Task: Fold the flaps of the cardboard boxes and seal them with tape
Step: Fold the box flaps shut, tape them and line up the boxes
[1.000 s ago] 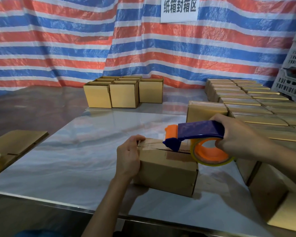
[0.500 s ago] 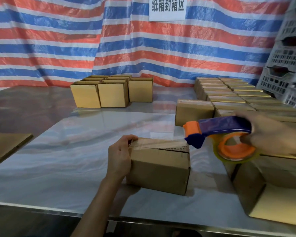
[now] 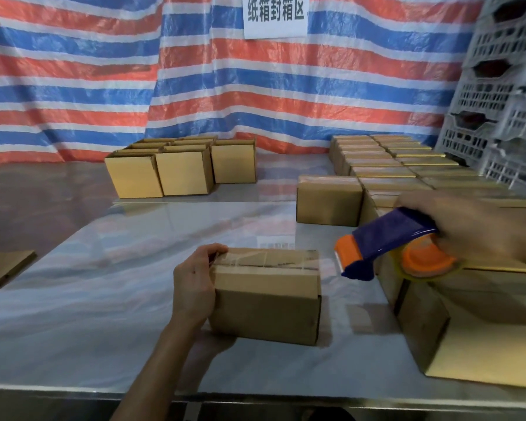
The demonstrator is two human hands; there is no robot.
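Between the hands, the cardboard box [image 3: 268,302] lies flaps closed under a tape strip [image 3: 264,262], braced against sliding by the left hand [image 3: 195,287] gripping its end, while the right hand [image 3: 480,229], closed round the tape dispenser [image 3: 392,241], holds it clear.

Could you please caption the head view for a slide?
Left hand grips a taped brown cardboard box while the right hand holds a blue-and-orange tape dispenser beside it.

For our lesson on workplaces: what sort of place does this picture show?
Likely a carton-sealing station: rows of closed boxes on a metal table, a tape dispenser in the right hand, and a sign reading "carton sealing area".
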